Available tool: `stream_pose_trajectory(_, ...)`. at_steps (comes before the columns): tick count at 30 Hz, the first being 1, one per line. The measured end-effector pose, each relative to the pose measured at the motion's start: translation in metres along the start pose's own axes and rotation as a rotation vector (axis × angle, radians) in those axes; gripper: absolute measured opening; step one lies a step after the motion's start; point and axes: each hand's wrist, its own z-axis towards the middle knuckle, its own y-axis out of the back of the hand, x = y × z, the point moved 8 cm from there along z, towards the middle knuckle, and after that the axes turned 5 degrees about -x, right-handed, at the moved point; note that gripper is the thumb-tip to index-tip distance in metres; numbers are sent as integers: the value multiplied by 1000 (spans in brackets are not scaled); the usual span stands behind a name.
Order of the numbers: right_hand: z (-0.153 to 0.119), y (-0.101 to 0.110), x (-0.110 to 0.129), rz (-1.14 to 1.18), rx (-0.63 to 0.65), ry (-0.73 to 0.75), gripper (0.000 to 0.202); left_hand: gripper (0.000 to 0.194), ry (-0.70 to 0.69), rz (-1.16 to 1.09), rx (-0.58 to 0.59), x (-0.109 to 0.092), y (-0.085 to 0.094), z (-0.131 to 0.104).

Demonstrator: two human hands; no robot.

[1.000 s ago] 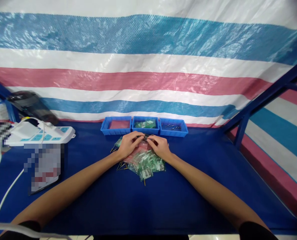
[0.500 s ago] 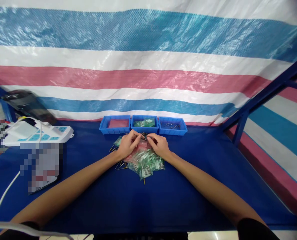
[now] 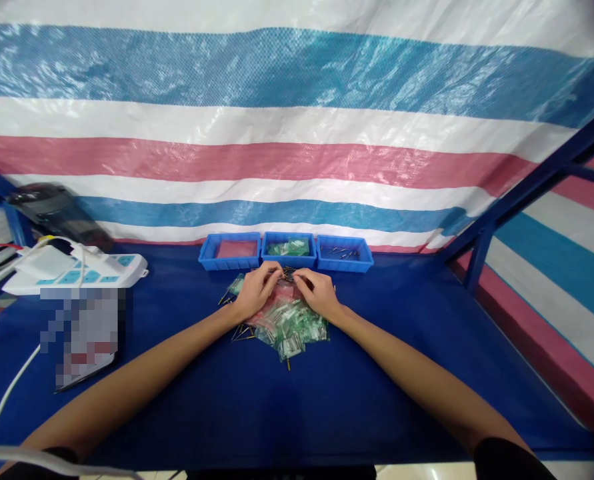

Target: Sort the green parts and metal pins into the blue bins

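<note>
Both hands are at the far side of a heap of small clear-and-green plastic packets (image 3: 297, 323) on the blue table. My left hand (image 3: 257, 290) has its thumb and fingers pinched together over the heap; what lies between them is too small to make out. Opposite it, my right hand (image 3: 319, 292) is curled in a similar pinch, its fingertips also hiding whatever they grip. Pinkish packets (image 3: 271, 305) show between the hands. Thin metal pieces like drill bits (image 3: 244, 332) stick out at the heap's left edge, and more dark ones lie between the fingertips.
Behind the hands stand three blue bins: one with pink sheets (image 3: 237, 249), one with green packets (image 3: 291, 247), one with thin metal pieces (image 3: 344, 253). To the left are a white power strip (image 3: 131, 267), cables and a pixelated phone-like object (image 3: 89, 333). A striped sheet (image 3: 297, 160) hangs behind.
The view has shifted very slightly. Both hands stay pinched over the heap in nearly the same place.
</note>
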Motion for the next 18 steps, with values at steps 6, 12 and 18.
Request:
stream_pose_trajectory(6, 0, 0, 0, 0, 8, -16, 23, 30, -147, 89, -30, -6, 0, 2)
stream_pose_trajectory(12, -1, 1, 1, 2, 3, -6, 23, 32, -125, 50, 5, -3, -2, 2)
stream_pose_trajectory(18, -2, 3, 0, 13, -25, -8, 26, 33, -42, 4, 10, 5, -3, 1)
